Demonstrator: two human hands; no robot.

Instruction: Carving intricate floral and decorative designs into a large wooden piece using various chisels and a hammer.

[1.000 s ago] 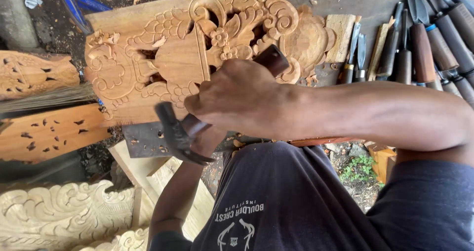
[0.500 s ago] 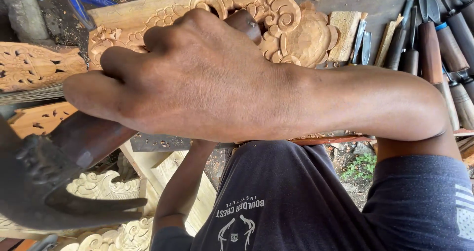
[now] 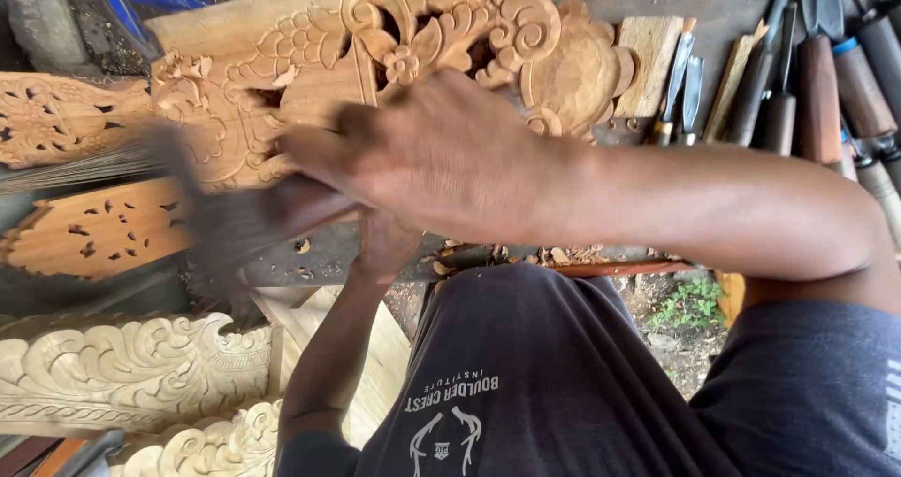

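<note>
Gripping a blurred dark mallet [image 3: 235,223], the right hand [image 3: 441,158] crosses the carved wooden panel [image 3: 375,54]; the left hand [image 3: 385,242], beneath, hides its grip.

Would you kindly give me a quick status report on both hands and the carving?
Right hand gripping a blurred dark tool above the carved wood panel. Left hand mostly hidden beneath, grip unclear. Chisels lie apart, right.

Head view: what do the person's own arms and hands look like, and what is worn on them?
Both are bare. The right hand and its forearm show no glove, watch or ring, though the hand is motion-blurred. A dark blue short sleeve covers the upper arm near the shoulder. The left hand is mostly hidden behind the right; its forearm is bare too.
</note>
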